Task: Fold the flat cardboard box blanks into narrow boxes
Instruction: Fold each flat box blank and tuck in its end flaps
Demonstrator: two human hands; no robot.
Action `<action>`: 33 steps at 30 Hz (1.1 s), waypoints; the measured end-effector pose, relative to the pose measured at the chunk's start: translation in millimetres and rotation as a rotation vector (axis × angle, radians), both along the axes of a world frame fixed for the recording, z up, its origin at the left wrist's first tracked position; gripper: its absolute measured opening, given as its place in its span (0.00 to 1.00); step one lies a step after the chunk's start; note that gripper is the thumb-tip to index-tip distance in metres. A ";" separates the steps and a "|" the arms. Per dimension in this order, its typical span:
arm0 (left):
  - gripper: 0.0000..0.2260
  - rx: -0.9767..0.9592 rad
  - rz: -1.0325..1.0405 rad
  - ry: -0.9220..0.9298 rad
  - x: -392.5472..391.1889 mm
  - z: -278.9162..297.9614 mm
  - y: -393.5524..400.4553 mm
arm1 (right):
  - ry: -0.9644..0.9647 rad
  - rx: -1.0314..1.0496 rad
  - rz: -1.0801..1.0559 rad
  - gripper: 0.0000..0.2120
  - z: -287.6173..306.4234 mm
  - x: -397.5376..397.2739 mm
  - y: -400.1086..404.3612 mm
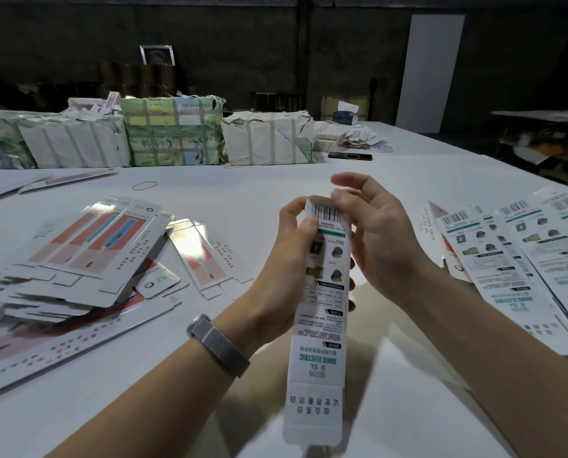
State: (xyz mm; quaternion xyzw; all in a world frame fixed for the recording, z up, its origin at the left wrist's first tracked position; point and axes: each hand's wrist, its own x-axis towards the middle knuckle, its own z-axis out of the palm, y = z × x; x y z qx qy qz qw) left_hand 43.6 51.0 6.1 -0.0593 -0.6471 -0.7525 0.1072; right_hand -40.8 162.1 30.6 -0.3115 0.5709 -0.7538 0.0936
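Narrow white printed cardboard box (pixel 322 292), already opened into a long tube, is held upright above the tabletop (pixel 269 183) between both hands, roughly at the centre of the view. The left hand (pixel 286 266) grips the upper part of the box, fingers wrapped behind it and the thumb pressed on the front face just below the barcode. The right hand (pixel 372 233) is not clenched on anything; its fingers are loosely extended, with the thumb and fingertips touching the top end of the box. Judged from this, the step in hand is closing the upper end flap. The lower flap hangs unfolded at the bottom edge, so the next move probably calls for tucking the top flap fully in, then turning the box and closing the lower end. A silver mesh wristband (pixel 218 343) sits on the left wrist. On the white tabletop, a loose pile of flat orange-and-white box blanks (pixel 87 259) lies to the left, and a fanned row of white-and-green printed box blanks (pixel 520 256) lies to the right. Paper-wrapped strapped bundles (pixel 173 133) stand along the far edge, with a rubber band (pixel 145 185) lying before them. The room behind is dim, with dark walls and an upright white panel (pixel 429 74).
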 end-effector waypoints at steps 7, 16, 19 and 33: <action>0.08 -0.061 0.041 0.040 -1.4 0.0 -1.2 | 0.039 0.153 0.025 0.08 -1.8 1.3 0.4; 0.15 -0.045 -0.035 0.012 0.1 -0.8 1.4 | 0.087 0.093 -0.127 0.12 1.2 -1.4 1.6; 0.17 -0.049 -0.020 0.026 0.1 -0.5 0.7 | 0.071 0.087 -0.117 0.12 0.4 0.0 1.2; 0.13 -0.047 -0.031 0.010 1.6 -0.3 -5.3 | 0.082 0.102 0.017 0.13 7.0 -5.9 7.0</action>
